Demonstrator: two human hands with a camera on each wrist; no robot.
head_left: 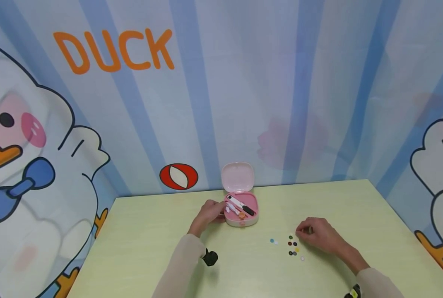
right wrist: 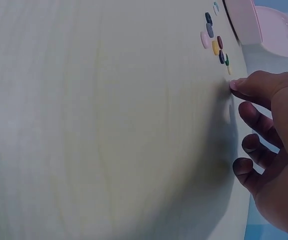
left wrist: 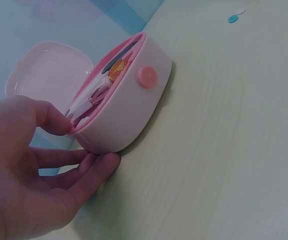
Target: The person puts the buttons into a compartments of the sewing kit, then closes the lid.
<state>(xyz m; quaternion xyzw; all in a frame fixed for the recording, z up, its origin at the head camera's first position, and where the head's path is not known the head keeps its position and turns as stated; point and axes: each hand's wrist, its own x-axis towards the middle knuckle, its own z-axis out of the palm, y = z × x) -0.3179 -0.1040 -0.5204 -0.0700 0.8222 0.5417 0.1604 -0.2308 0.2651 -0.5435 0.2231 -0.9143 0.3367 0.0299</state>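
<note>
A small pink and white sewing box (head_left: 241, 222) stands on the table with its lid (head_left: 238, 177) raised. My left hand (head_left: 208, 214) grips the box's left side; in the left wrist view the thumb (left wrist: 54, 120) lies at the pink rim and the fingers are low against the wall. Inside the box are a white tool with a black end (head_left: 248, 210) and an orange item (head_left: 241, 215). Over to the right, my right hand (head_left: 323, 236) pinches a pink button (right wrist: 233, 85) between thumb and forefinger, close over the table, its other fingers loosely bent.
Several loose buttons lie between the hands, among them a yellow button (head_left: 297, 250), a dark red button (head_left: 290, 243) and a pale button (head_left: 302, 258). A teal button (head_left: 271, 240) lies nearer the box. Behind the table (head_left: 150, 231) hangs a printed curtain (head_left: 229, 82).
</note>
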